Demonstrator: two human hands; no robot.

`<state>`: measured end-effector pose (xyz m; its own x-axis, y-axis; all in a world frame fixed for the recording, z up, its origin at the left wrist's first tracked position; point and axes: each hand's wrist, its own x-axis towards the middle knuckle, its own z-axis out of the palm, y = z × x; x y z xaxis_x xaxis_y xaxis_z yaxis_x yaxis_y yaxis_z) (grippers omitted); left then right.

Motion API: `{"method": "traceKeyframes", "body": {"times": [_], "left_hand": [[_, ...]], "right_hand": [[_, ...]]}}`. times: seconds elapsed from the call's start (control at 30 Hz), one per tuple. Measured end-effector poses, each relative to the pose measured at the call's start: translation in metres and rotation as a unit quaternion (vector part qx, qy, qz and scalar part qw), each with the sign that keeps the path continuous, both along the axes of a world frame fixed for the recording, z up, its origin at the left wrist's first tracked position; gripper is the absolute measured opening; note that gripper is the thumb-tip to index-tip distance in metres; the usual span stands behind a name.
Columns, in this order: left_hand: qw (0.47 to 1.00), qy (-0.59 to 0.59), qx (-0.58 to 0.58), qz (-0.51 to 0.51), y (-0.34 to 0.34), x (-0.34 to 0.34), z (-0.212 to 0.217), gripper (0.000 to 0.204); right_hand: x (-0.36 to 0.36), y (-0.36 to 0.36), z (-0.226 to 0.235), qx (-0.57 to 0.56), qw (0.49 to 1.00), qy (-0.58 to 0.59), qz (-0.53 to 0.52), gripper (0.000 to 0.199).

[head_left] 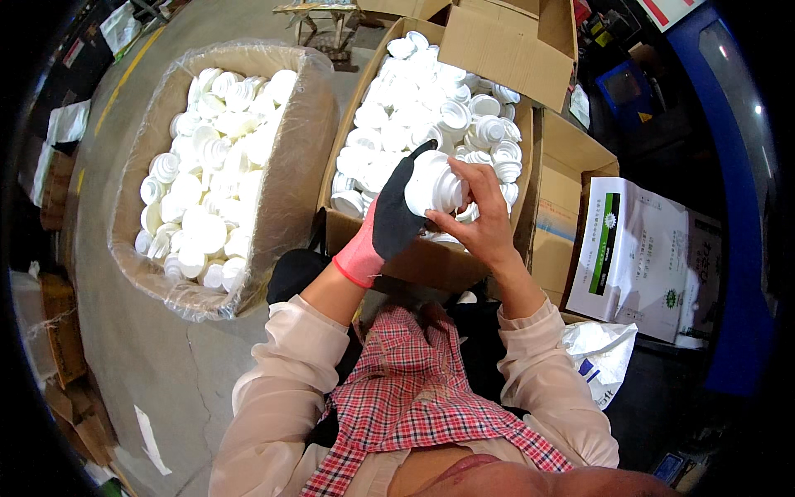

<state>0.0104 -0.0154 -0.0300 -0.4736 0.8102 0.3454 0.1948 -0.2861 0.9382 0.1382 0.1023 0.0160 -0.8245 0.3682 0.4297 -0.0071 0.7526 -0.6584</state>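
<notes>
A white round plastic part (431, 186) with stepped rings is between my two hands, over the near side of an open cardboard box (422, 263). My left hand (387, 217), in a black and coral glove, is wrapped round its left side with the thumb hidden behind or under it. On the opposite side, the bare fingers and thumb of my right hand (489, 211) pinch the ringed end. Loose white round plastic parts (389, 108) of similar shape fill the box below.
To the left stands a plastic-lined cardboard box (294, 186), also full of white parts. On the right are a white printed carton (621, 248), a white plastic bag (603, 352) and a blue machine (745, 215). A small stool (327, 29) is at the far side.
</notes>
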Motion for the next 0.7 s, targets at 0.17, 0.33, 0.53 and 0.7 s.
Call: {"method": "traceKeyframes", "body": {"times": [0.17,0.33,0.53,0.7], "left_hand": [[0.932,-0.354,-0.023,-0.07,-0.002,0.011,0.028,0.072],[0.96,-0.259,-0.061,-0.089,0.006,0.018,0.02,0.069],[0.985,-0.017,-0.131,0.108,0.013,0.036,-0.022,0.044],[0.972,-0.136,-0.148,0.123,0.014,0.034,-0.031,0.041]], "right_hand": [[0.001,0.005,-0.002,0.082,0.997,0.005,-0.012,0.072],[-0.005,0.013,-0.017,-0.37,0.927,0.042,-0.052,0.057],[-0.017,0.02,-0.05,-0.255,0.95,0.08,-0.159,0.053],[-0.021,0.025,-0.054,-0.294,0.943,0.043,-0.147,0.062]]}}
